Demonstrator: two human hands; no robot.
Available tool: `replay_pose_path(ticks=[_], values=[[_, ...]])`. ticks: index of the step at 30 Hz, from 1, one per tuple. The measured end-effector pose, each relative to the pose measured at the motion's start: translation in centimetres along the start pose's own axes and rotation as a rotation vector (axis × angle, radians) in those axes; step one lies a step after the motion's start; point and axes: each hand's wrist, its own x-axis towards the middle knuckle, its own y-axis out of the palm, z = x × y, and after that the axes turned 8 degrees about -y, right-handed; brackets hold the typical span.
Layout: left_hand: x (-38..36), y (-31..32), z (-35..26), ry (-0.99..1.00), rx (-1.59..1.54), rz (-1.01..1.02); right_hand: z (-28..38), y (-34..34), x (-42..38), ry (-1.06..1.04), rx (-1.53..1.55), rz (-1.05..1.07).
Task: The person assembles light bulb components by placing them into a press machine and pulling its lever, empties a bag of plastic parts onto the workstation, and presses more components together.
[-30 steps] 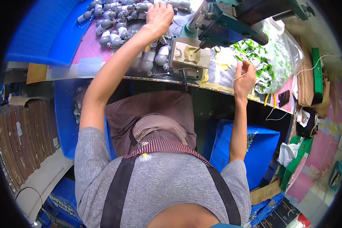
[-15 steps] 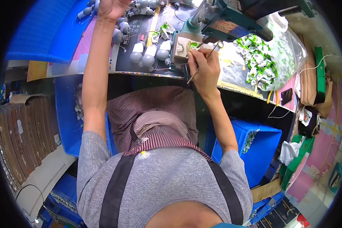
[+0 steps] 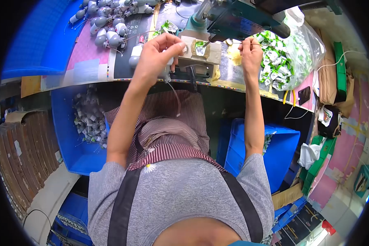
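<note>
My left hand (image 3: 158, 57) is closed, thumb and fingertips pinched together beside the press block (image 3: 213, 53). What they pinch is too small to make out. Just under this hand a grey-and-white bulb-shaped part (image 3: 167, 76) shows, its thin wire (image 3: 177, 100) dangling past the table edge; whether my fingers grip it is hidden. A green-and-white piece (image 3: 200, 48) lies in the block's recess. To the right, my right hand (image 3: 251, 55) is closed around a thin stick (image 3: 258, 44), next to the pile of green-and-white pieces (image 3: 276, 61).
A green press (image 3: 242, 22) overhangs the block. More bulb-shaped parts (image 3: 110, 35) crowd the back left near a blue bin (image 3: 37, 45). Below the table stand a blue crate (image 3: 65, 139) of parts and another blue crate (image 3: 281, 160). Yellow-handled pliers (image 3: 289, 97) and a phone (image 3: 304, 95) lie right.
My left hand has come from the far left parts pile down to beside the block. My right hand has moved right, away from the block, still with the stick. A wire now dangles below my left hand.
</note>
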Motion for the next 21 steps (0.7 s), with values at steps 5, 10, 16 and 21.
replay_pose_path(ticks=[5,10,16,21], values=[[-1.8,2.1,0.5,0.053,0.330,-0.200,0.8,0.9,0.3,-0.105,-0.331,0.051],[-2.8,3.9,1.7,0.617,0.697,-0.161,1.8,1.1,0.2,-0.131,-0.133,-0.018],[-3.3,5.2,3.5,0.691,1.092,-0.195,7.0,2.9,-2.9,0.263,0.607,0.161],[-3.1,5.3,3.8,0.689,1.140,-0.210,7.6,5.0,-4.1,0.032,0.228,0.206]])
